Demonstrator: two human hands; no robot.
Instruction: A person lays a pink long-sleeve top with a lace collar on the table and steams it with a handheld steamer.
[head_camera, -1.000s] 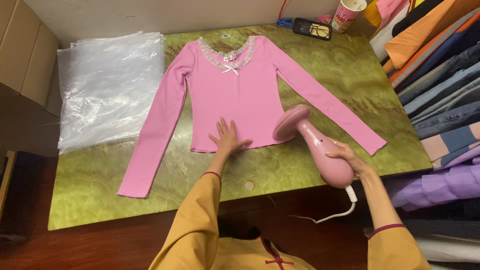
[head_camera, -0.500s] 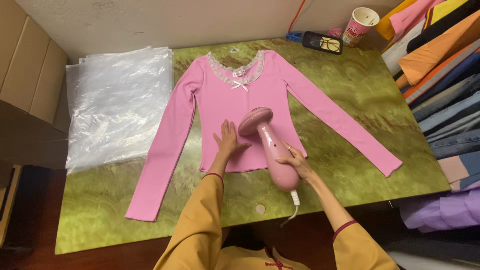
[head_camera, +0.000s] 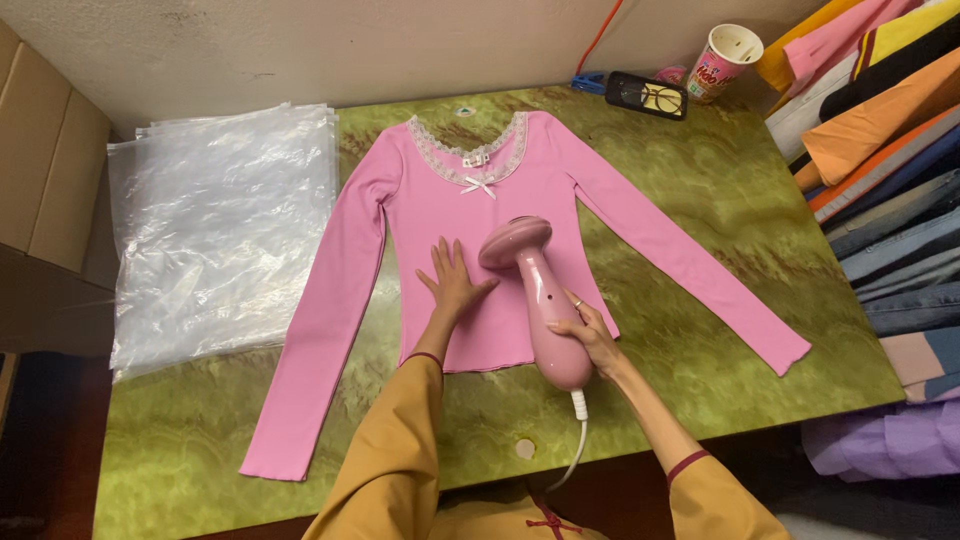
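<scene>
Closest to the near edge of the green marbled worktop (head_camera: 760, 250), the right hand (head_camera: 590, 340) is wrapped around the handle of a pink handheld garment steamer (head_camera: 540, 300), fingers closed on its lower body, white cord (head_camera: 575, 445) trailing off the near edge. The steamer lies angled with its round mushroom-shaped head resting on the front of the pink long-sleeved top (head_camera: 480, 260) — held that way, I'd judge, so the head meets the fabric flat. Just beside it, the left hand (head_camera: 452, 282) is spread wide and flat, palm down on the top's front, fingers fanned and gripping nothing; it looks to be pinning the cloth smooth beside the steamer head.

The top itself lies face up in the middle of the worktop, sleeves fanned toward the near corners, lace neckline with its small bow toward the far edge.

Out at the left edge sits a stack of clear plastic bags (head_camera: 220, 230). At the far edge, a dark flat phone-like object (head_camera: 645, 95) and a paper cup (head_camera: 725, 60); folded coloured fabrics (head_camera: 880, 150) are piled along the right side.
</scene>
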